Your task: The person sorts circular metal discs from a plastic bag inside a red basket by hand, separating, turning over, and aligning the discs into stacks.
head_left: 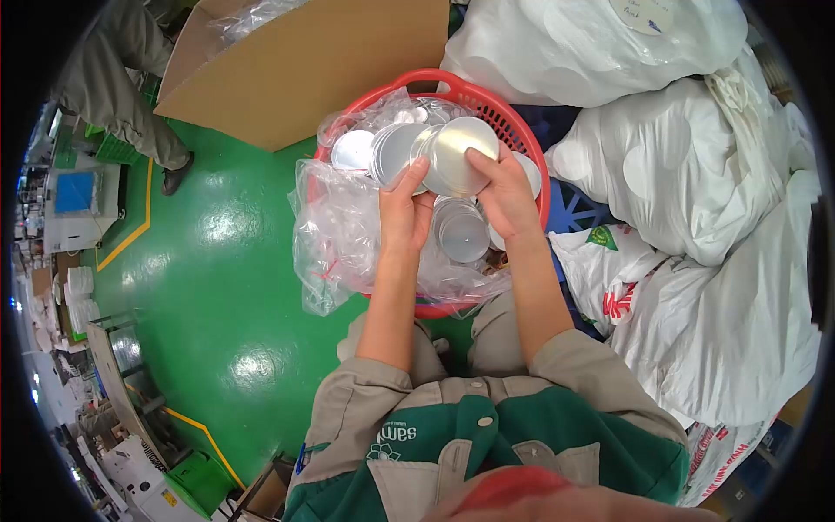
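Just above the middle of the frame, a fanned row of silvery metal discs (439, 152) is being held in two bare hands, right over a red plastic basket (520, 130). The left side of the fan is pinched by the left hand (407, 209), thumb laid over the overlapping edges; the fingers underneath are mostly hidden, so their exact grip can't be told. The front disc is gripped near its lower right edge by the right hand (506, 196), thumb flat on the face, the rest tucked behind.

Below the fan, between the wrists, more loose discs (463, 235) are piled in the basket, and its left side is covered by a crumpled clear plastic bag (335, 230).

At upper centre-left, a big cardboard box (296, 83) is parked behind the basket. The right side of the frame is pretty much taken over by bulging white bags (652, 165), with a bit of blue plastic crate (574, 207) showing beside the basket. At upper left, a co-worker's leg (130, 87) is seen on the shiny green floor (252, 304).
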A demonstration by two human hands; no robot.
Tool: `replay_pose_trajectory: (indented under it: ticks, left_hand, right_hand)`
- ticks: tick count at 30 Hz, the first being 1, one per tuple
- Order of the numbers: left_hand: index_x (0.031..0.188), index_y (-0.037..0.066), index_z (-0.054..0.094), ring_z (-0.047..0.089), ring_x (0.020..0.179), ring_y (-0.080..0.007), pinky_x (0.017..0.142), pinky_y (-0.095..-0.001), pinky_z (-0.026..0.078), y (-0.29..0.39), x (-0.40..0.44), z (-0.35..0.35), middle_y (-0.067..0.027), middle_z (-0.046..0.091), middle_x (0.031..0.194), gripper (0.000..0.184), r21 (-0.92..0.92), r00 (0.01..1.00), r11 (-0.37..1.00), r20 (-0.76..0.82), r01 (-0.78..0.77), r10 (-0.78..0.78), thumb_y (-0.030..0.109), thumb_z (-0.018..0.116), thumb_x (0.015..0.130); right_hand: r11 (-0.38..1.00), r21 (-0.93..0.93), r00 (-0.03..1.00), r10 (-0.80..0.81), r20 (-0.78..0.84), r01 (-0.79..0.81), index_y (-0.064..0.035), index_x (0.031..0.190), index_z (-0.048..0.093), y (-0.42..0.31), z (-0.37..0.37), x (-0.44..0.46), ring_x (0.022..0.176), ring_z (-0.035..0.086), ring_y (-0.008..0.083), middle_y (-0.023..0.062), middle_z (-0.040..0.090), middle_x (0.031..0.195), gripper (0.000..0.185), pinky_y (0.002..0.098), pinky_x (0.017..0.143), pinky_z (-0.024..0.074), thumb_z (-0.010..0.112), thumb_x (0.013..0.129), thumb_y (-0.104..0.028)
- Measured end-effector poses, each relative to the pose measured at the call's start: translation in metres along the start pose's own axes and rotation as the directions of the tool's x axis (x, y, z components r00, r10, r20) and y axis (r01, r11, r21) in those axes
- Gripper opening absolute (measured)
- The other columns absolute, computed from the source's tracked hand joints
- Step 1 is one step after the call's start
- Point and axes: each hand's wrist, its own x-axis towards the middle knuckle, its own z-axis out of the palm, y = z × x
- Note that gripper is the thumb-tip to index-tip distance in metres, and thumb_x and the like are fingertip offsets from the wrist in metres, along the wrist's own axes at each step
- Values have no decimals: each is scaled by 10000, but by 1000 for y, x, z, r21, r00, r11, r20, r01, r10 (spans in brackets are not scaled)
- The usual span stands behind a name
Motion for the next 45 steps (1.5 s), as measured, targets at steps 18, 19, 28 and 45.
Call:
replay_pose_trajectory:
  ticks: [18, 19, 28, 45]
  left_hand:
    - [1309, 14, 394, 544, 1121, -255, 887, -415, 506, 4, 7, -3, -138, 514, 1253, 461, -169, 998, 986, 60, -2, 12, 191, 542, 910]
    - [1302, 15, 400, 545, 1118, -255, 886, -413, 508, 3, 8, -5, -134, 520, 1242, 461, -175, 999, 984, 45, -15, 24, 172, 559, 899]
    - [1245, -23, 444, 545, 1115, -263, 937, -427, 493, 1, 5, -6, -142, 535, 1215, 403, -120, 997, 990, 24, -74, 77, 76, 583, 880]
    - [1281, -41, 406, 544, 1112, -270, 920, -421, 484, -3, 5, -3, -162, 518, 1237, 426, 28, 997, 997, 41, -65, 64, 185, 513, 937]
  right_hand:
    - [973, 222, 998, -46, -53, 57, -13, 1257, 429, -7, -4, 3, 1128, 536, 194, 94, 542, 1219, 391, 343, 989, 421, 556, 891, -63]
    - [974, 220, 998, -37, -51, 47, -15, 1253, 434, -5, -6, 3, 1126, 537, 194, 93, 546, 1213, 383, 343, 989, 421, 554, 892, -64]
    - [987, 154, 999, -35, -24, 39, -28, 1283, 423, -3, 0, 1, 1151, 528, 206, 95, 536, 1241, 413, 365, 994, 425, 560, 897, -79]
    - [994, 114, 999, 6, -54, 0, -24, 1276, 417, 6, -4, 4, 1150, 504, 210, 92, 522, 1230, 425, 378, 987, 406, 569, 883, -79]
